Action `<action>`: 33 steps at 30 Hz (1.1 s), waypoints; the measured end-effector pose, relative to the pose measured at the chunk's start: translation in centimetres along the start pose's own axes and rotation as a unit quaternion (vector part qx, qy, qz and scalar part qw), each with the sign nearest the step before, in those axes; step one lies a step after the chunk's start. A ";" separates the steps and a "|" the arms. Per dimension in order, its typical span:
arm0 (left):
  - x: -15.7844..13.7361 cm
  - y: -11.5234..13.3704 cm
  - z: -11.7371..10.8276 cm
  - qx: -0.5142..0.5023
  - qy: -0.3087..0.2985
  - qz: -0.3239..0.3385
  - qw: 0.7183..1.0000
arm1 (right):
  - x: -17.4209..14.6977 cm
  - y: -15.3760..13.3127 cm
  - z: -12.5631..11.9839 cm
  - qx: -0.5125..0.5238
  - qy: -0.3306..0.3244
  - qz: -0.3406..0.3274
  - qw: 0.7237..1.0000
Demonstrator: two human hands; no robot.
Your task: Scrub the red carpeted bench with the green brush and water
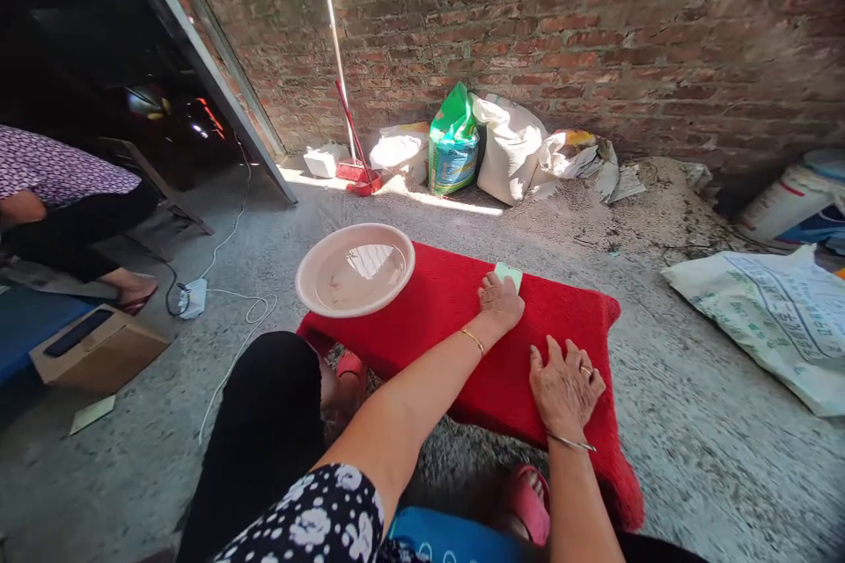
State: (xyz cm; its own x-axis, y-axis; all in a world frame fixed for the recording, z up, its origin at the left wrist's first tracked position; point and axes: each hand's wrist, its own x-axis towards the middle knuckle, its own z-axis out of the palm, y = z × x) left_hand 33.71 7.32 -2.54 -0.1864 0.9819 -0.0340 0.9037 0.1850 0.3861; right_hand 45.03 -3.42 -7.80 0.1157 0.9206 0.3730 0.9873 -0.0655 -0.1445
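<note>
My left hand (500, 303) reaches across the red cloth-covered bench (455, 281), its fingers closed over a pale green block (510, 276). Most of the block is under my fingers, so I cannot tell whether it is soap, a sponge or a brush. Farther right, my right hand (566, 383) lies palm down on the red cloth with its fingers spread and nothing in them. A pinkish basin (307, 288) of water stands on the bench's left end.
Filled sacks (515, 149) and a red broom and dustpan (363, 180) stand along the brick wall (607, 44). A white woven bag (772, 308) lies at right. On the left are a seated person (59, 163), a cardboard box (99, 352) and a white cable (228, 242).
</note>
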 end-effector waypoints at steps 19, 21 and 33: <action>-1.7 -3.2 -1.7 0.016 -0.011 -0.010 1.000 | 0.1 -0.2 -0.4 0.027 -0.021 0.020 0.999; -3.0 -1.5 -0.6 0.022 -0.040 0.069 0.997 | 0.1 -0.1 -0.5 0.022 -0.029 0.018 0.999; -5.4 -6.7 -3.6 -0.507 -0.263 -0.070 0.818 | 0.2 -0.1 -0.1 0.027 -0.020 0.025 0.999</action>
State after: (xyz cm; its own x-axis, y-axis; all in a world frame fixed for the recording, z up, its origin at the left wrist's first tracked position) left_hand 27.29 0.61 -1.60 0.1713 0.8854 -0.4322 0.0526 0.4298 0.9014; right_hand 44.98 -3.28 -7.62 0.1603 0.9311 0.3277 0.9728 -0.0927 -0.2123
